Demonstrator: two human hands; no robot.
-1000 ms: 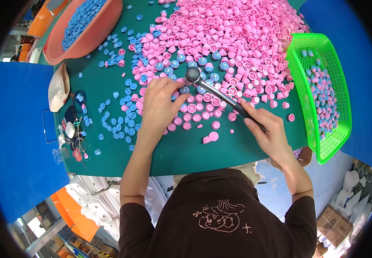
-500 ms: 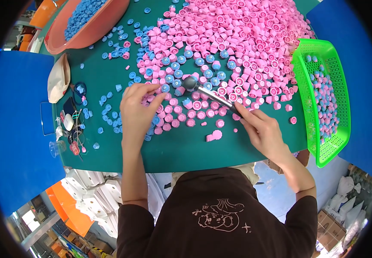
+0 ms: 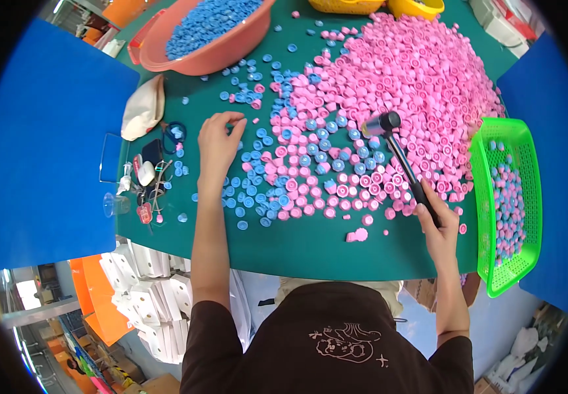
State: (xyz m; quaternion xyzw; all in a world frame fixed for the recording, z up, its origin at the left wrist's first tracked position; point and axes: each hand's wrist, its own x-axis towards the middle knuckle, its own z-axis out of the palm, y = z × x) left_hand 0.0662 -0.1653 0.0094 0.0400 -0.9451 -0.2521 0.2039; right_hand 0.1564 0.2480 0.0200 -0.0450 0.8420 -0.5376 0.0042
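Observation:
My right hand grips the black handle of a small mallet, its dark head with a pale yellowish face raised over the pink pieces. My left hand is over the green table, left of the loose blue caps; its fingers are bent, thumb apart from them, with nothing visible between. Small pink plastic cups lie in a big heap and spread toward me. Several blue-topped pieces stand among the pink cups below the mallet head, some of them visibly pink cups with blue caps on.
A pink-orange basin of blue caps stands at the back left. At the right, a green basket holds pink-and-blue pieces. A cream pouch, scissors, glasses and a clear cup lie along the left edge. Yellow containers stand at the back.
The view has shifted, showing more of the table's far side. The mallet has lifted and swung to the right, its head now upward. My left hand has drawn away left from the blue-topped pieces.

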